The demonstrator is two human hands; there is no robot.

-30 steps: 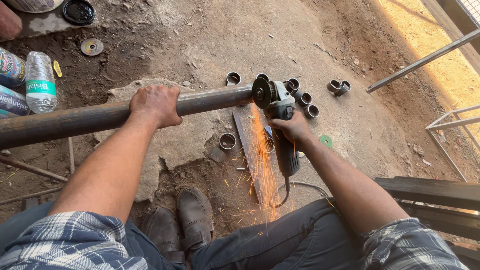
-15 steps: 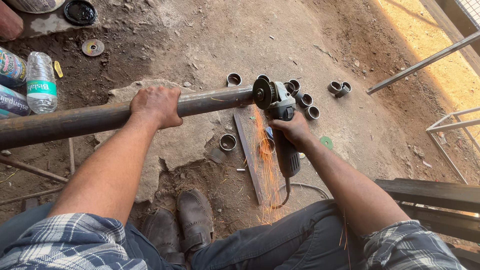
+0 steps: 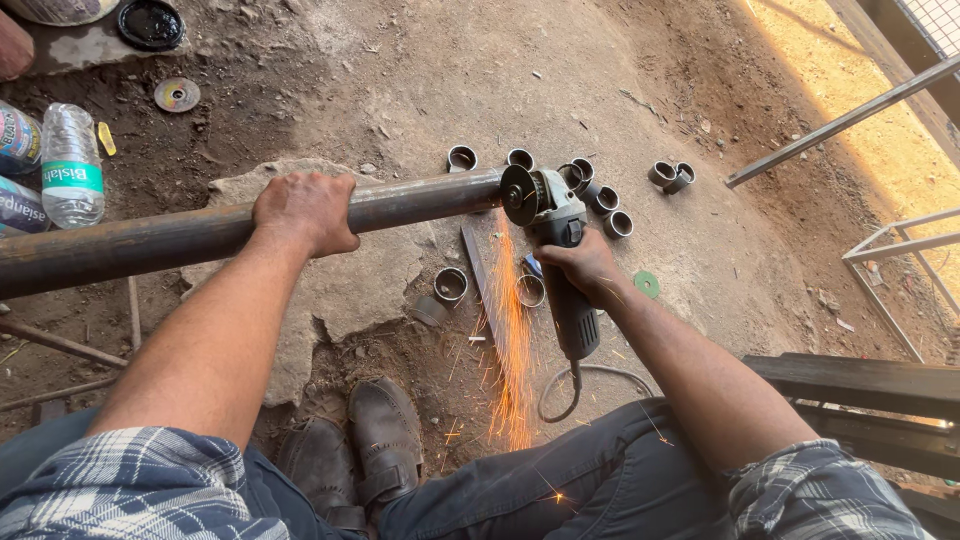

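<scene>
Cutting a steel pipe [image 3: 200, 232] with an angle grinder [image 3: 560, 250] over the dirt ground [image 3: 420, 70].

The long pipe lies across a flat rock [image 3: 350, 290], the left hand [image 3: 305, 210] clamped around its middle. The right hand [image 3: 585, 268] is closed on the grinder's body, its disc [image 3: 518, 195] touching the pipe's end, sparks [image 3: 512, 330] falling toward the shoes [image 3: 385, 440]. Short cut rings [image 3: 600, 195] lie near the disc; plastic bottles [image 3: 70, 165] sit far left.
</scene>
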